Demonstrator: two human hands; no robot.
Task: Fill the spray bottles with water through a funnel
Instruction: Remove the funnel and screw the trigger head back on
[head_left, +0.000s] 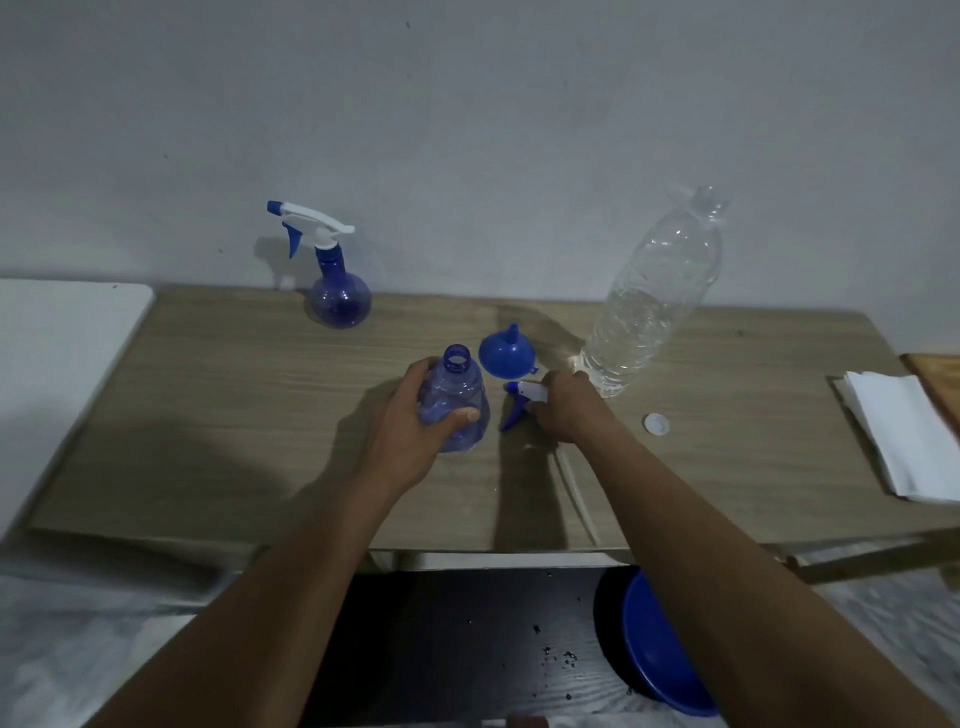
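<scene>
Blue plastic fills your left hand: fingers and thumb wrap around the open spray bottle, which stands mid-table with its neck bare. Just beside it at 3 o'clock, your right hand curls over the spray head, which lies on the wood with its dip tube trailing toward 6 o'clock.

So the uncapping looks done, and the filling itself appears not to have begun. The funnel sits mouth-down at 1 o'clock of the bottle, not yet in the neck. The clear water bottle stands at 2 o'clock, uncapped and partly full, with its white cap at 4 o'clock.

You have left to seat the funnel, pour, and screw the head back on. The second spray bottle stands at 11 o'clock with its head on; you cannot tell from here whether it holds water.
</scene>
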